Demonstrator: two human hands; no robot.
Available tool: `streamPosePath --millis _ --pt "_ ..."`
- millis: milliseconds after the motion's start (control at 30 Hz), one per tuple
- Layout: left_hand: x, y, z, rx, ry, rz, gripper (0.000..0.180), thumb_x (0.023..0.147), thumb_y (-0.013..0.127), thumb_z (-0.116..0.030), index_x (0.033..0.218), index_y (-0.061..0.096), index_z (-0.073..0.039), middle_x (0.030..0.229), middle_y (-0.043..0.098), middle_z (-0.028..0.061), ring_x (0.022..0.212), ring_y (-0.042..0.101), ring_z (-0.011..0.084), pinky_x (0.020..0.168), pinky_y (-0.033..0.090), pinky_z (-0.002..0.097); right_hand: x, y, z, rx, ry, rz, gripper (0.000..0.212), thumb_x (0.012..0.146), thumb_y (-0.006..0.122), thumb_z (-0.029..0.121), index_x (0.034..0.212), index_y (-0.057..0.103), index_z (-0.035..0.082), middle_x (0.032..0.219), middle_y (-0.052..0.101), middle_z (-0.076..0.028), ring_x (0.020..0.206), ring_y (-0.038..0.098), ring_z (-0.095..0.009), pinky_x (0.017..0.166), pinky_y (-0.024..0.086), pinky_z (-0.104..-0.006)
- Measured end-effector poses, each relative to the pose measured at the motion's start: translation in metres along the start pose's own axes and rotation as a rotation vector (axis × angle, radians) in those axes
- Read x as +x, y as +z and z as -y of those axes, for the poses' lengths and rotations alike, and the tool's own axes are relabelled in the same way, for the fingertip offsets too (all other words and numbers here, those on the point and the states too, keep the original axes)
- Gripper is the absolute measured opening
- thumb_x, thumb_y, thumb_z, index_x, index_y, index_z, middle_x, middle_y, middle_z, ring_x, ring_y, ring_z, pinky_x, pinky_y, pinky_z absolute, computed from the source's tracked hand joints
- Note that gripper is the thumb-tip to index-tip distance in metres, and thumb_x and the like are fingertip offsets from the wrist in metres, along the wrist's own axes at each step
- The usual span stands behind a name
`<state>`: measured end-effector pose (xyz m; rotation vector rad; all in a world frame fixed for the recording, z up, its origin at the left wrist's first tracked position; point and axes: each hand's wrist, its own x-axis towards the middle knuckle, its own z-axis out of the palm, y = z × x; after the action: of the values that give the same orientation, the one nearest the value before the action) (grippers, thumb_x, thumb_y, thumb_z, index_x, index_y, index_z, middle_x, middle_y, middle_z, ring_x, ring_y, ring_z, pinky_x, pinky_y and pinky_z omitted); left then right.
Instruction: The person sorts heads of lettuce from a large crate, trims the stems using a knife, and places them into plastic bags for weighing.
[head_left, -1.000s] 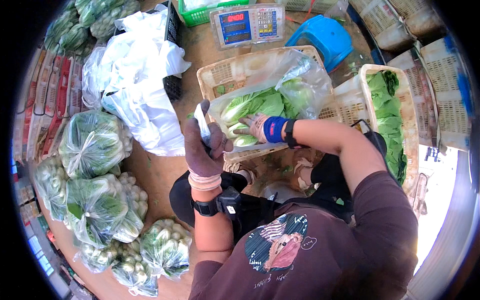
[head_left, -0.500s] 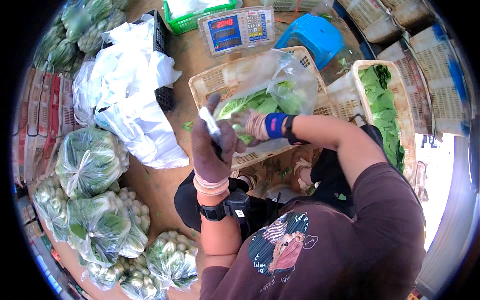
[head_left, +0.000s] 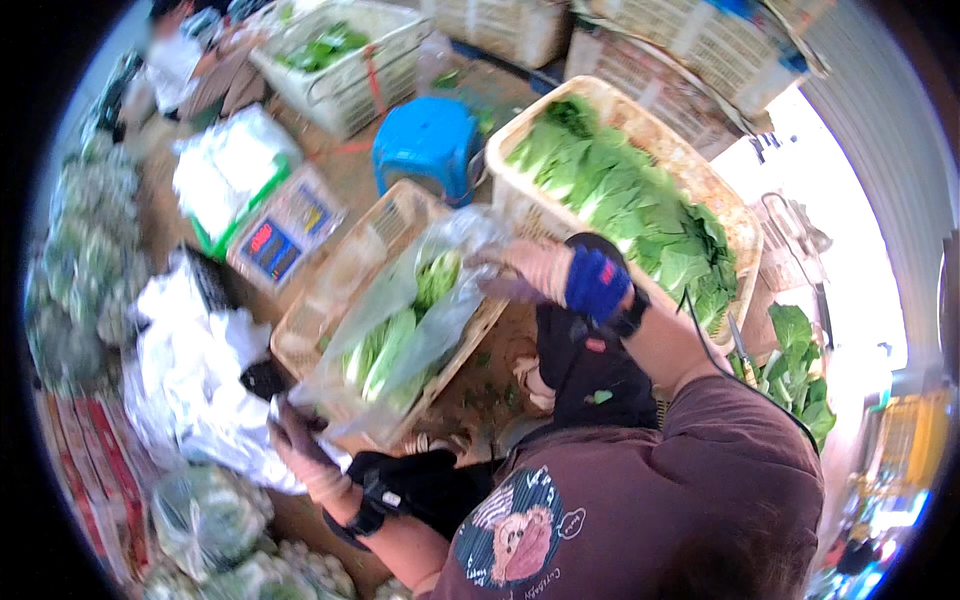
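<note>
A clear plastic bag (head_left: 335, 372) of leafy green vegetables (head_left: 397, 345) lies slanted over a cream plastic crate (head_left: 300, 325) in front of me. My right hand (head_left: 528, 270), gloved with a blue wristband, grips the gathered far end of the bag. My gloved left hand (head_left: 303, 448) is by the crate's near left corner, beside the white plastic bags (head_left: 185, 345). Its fingers are bent around a small, partly white thing, too blurred to name.
Beyond the crate stand a scale (head_left: 283, 228), a green basket (head_left: 212, 243) and a blue stool (head_left: 425, 145). To the right is a crate of leafy greens (head_left: 735, 235). Bagged vegetables (head_left: 212, 520) sit at lower left. Another person (head_left: 185, 75) is at far upper left.
The view has swung right. My hands have moved apart: the right has gone to the bag's far end, the left down toward the crate's near left corner.
</note>
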<state>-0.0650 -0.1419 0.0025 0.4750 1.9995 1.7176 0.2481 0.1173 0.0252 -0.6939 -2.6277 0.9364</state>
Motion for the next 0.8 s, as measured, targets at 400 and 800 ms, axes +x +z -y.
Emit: streamPosePath --millis 400,800 --pt "-0.095 0.109 -0.039 0.334 0.632 -0.056 0.041 0.092 0.048 -0.016 0.126 0.042 0.006 0.098 0.055 0.0147 0.09 0.052 0.0244 0.085 0.041 0.0357 -0.111 -0.139 -0.24 0.938 0.487 -0.602 0.035 0.094 0.05 0.026 0.124 0.053 0.007 0.113 0.057 -0.003 0.099 0.053 -0.013 0.088 0.042 -0.028" --pt "-0.071 0.172 0.008 0.295 0.219 0.539 0.035 0.088 0.058 -0.019 0.119 0.053 -0.004 0.099 0.06 0.0133 0.093 0.055 0.0208 0.083 0.043 0.0329 0.024 -0.186 -0.518 0.002 1.222 -0.765 0.074 0.085 0.036 0.063 0.126 0.052 0.003 0.128 0.048 -0.025 0.119 0.047 -0.036 0.101 0.035 -0.0435"
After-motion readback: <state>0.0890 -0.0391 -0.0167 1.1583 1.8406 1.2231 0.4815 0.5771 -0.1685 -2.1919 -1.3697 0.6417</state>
